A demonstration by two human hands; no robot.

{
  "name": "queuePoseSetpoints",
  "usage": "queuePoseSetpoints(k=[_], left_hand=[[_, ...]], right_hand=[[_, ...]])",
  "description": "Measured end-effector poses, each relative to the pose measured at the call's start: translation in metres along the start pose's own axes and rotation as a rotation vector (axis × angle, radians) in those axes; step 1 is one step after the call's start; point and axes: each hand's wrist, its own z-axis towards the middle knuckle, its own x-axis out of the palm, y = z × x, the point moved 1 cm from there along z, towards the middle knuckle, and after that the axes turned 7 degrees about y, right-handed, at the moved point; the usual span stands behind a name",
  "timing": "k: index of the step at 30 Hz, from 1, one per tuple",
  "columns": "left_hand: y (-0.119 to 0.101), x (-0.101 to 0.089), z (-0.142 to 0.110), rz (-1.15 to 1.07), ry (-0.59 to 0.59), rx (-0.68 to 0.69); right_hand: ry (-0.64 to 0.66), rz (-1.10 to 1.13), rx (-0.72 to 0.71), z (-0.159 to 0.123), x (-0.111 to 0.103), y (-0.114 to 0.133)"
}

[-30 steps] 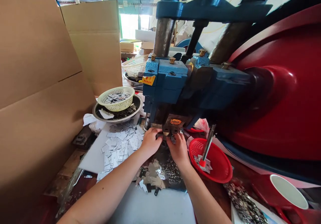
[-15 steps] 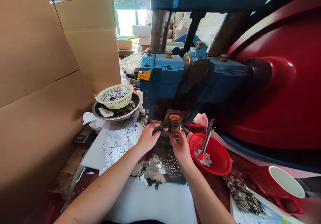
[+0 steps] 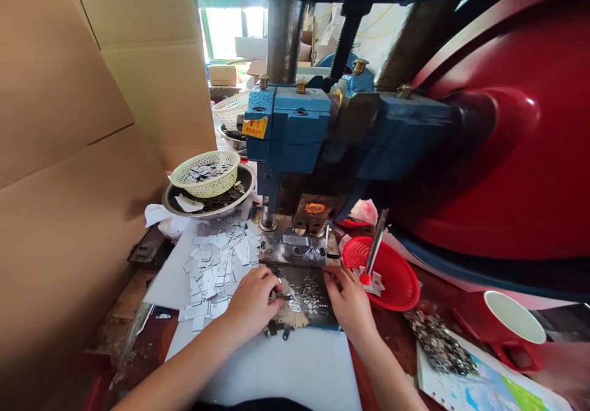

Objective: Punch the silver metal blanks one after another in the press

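My left hand (image 3: 255,297) is low over the front of the press bed, thumb and fingers pinched on a small flat metal piece (image 3: 284,297). Beneath it lies a pile of thin metal pieces (image 3: 295,317), with tiny bright scraps (image 3: 311,291) strewn to their right. My right hand (image 3: 351,300) rests at the right edge of the dark metal plate (image 3: 281,270), fingers apart and nothing visible in them. Beyond both hands stands the die (image 3: 299,248) under the punch block (image 3: 314,211) of a blue press (image 3: 295,128).
Flat silvery blanks (image 3: 209,276) cover a white sheet at left. Behind them, a cream basket (image 3: 225,180) stands in a metal bowl (image 3: 170,205). A red basket (image 3: 408,282), a lever (image 3: 378,239) and a red mug (image 3: 474,319) are at right. Cardboard (image 3: 59,122) walls the left; a red wheel (image 3: 530,153) fills the right.
Both hands have come back from the die toward me, the left to the metal pile and the right to the plate's edge. The die is now uncovered. The view has shifted slightly.
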Motion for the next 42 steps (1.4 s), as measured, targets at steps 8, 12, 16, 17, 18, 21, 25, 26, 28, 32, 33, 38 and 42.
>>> queuePoseSetpoints(k=[8, 12, 16, 17, 18, 21, 25, 26, 28, 32, 33, 38, 42], left_hand=[[-0.006, -0.005, -0.005, -0.245, 0.031, -0.035], [-0.005, -0.007, -0.002, -0.333, -0.037, -0.031], [-0.004, -0.011, 0.001, -0.367, -0.080, -0.012], [-0.004, -0.012, 0.001, -0.385, -0.088, -0.009], [-0.004, -0.013, 0.002, -0.408, -0.096, -0.014], [-0.003, -0.016, 0.006, -0.500, -0.113, -0.055], [-0.003, -0.024, 0.022, -0.575, -0.159, -0.078], [-0.004, -0.026, 0.027, -0.580, -0.180, -0.077], [-0.004, -0.029, 0.036, -0.584, -0.216, -0.069], [-0.005, -0.035, 0.047, -0.568, -0.250, -0.041], [-0.006, -0.037, 0.049, -0.562, -0.257, -0.039], [-0.005, -0.042, 0.059, -0.543, -0.281, -0.044], [-0.005, -0.044, 0.067, -0.516, -0.306, -0.065]], right_hand=[[-0.056, -0.400, -0.143, 0.008, 0.006, -0.002], [-0.076, -0.397, -0.165, 0.009, 0.006, -0.002], [-0.092, -0.334, -0.163, 0.009, 0.006, -0.006], [-0.089, -0.313, -0.171, 0.009, 0.005, -0.006], [-0.088, -0.286, -0.179, 0.010, 0.005, -0.006], [-0.111, -0.166, -0.183, 0.018, 0.002, 0.004], [-0.139, -0.084, -0.213, 0.046, 0.004, 0.029], [-0.143, -0.097, -0.229, 0.054, 0.005, 0.036], [-0.148, -0.157, -0.239, 0.068, 0.010, 0.047], [-0.128, -0.313, -0.235, 0.074, 0.015, 0.058], [-0.119, -0.342, -0.259, 0.071, 0.014, 0.059], [-0.088, -0.414, -0.359, 0.053, 0.007, 0.059], [-0.080, -0.430, -0.340, 0.052, 0.006, 0.062]])
